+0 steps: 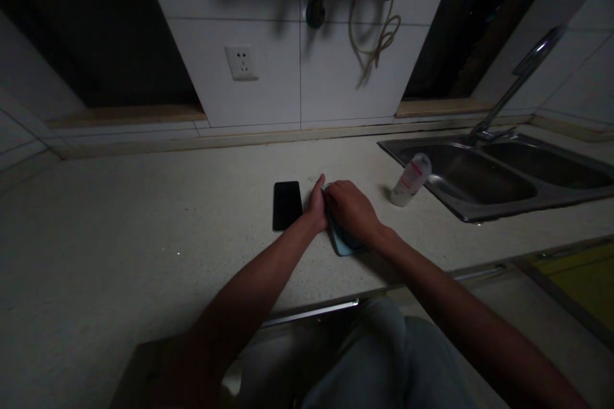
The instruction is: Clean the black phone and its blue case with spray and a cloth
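Just right of a black smartphone (288, 204), which lies flat on the counter, my two hands meet at a flat thing (343, 246) with a light-blue edge and a dark face. Its kind is hard to make out in the dim light. My left hand (317, 206) grips its left side, thumb pointing up. Across its upper part my right hand (351, 206) is closed, fingers curled in at the top edge near the left thumb. Most of the thing is hidden under the right hand and wrist.
A clear bottle with red print (411, 180) stands on the pale counter (119, 223), right of my hands. Farther right is a steel double sink (460, 208) with a tall tap (518, 83). A socket (242, 62) and pipe fittings (315, 13) are on the tiled wall.
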Demonstrator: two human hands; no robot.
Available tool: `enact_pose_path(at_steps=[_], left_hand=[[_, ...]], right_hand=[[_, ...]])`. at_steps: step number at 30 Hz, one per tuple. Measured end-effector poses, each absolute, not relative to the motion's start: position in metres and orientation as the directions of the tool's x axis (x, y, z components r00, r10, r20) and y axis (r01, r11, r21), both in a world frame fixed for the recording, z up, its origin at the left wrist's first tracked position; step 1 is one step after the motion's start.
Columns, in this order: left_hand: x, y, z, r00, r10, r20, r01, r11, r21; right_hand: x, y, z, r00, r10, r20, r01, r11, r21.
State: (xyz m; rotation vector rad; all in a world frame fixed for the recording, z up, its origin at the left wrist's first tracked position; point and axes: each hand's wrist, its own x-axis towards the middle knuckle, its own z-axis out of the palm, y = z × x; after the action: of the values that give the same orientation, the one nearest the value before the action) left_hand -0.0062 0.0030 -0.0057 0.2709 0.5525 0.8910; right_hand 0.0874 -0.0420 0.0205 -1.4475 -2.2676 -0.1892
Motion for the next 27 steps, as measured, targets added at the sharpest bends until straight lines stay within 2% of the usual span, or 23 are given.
enact_pose_path(at_steps=[3, 7, 10, 12, 15, 18, 21, 23, 25, 27], left_hand=[[-0.007, 0.005, -0.006, 0.537, 0.786, -0.306, -0.657, 0.617, 0.433], [-0.005, 0.009, -0.006, 0.507, 0.796, -0.331, -0.676, 0.605, 0.419], [-0.004, 0.008, -0.004, 0.51, 0.8, -0.316, -0.673, 0.6, 0.432], [-0.004, 0.005, -0.002, 0.52, 0.797, -0.307, -0.658, 0.603, 0.451], [-0.003, 0.002, 0.001, 0.548, 0.78, -0.301, -0.63, 0.622, 0.465], [-0.004, 0.002, 0.0, 0.557, 0.776, -0.296, -0.626, 0.626, 0.465], [-0.005, 0.004, -0.001, 0.529, 0.794, -0.301, -0.649, 0.607, 0.459], [-0.005, 0.005, -0.001, 0.511, 0.802, -0.311, -0.662, 0.597, 0.452], [-0.005, 0.006, -0.001, 0.493, 0.809, -0.319, -0.669, 0.587, 0.455], [-0.005, 0.006, -0.001, 0.479, 0.817, -0.321, -0.668, 0.577, 0.471]], right_hand=[[0.098, -0.062, 0.018, -0.471, 0.792, 0.389, 0.829, 0.548, -0.111], [0.118, -0.088, 0.018, -0.614, 0.734, 0.291, 0.724, 0.67, -0.165], [0.134, -0.091, 0.018, -0.568, 0.776, 0.274, 0.775, 0.617, -0.139], [0.143, -0.082, 0.019, -0.463, 0.83, 0.311, 0.843, 0.52, -0.134], [0.148, -0.059, 0.022, -0.319, 0.859, 0.4, 0.889, 0.418, -0.188], [0.14, -0.041, 0.029, -0.279, 0.854, 0.44, 0.916, 0.373, -0.144], [0.13, -0.041, 0.035, -0.294, 0.877, 0.381, 0.941, 0.336, -0.046], [0.127, -0.053, 0.035, -0.293, 0.903, 0.313, 0.948, 0.316, -0.022], [0.126, -0.071, 0.031, -0.31, 0.915, 0.257, 0.941, 0.334, -0.055], [0.126, -0.091, 0.026, -0.392, 0.897, 0.202, 0.903, 0.418, -0.104]])
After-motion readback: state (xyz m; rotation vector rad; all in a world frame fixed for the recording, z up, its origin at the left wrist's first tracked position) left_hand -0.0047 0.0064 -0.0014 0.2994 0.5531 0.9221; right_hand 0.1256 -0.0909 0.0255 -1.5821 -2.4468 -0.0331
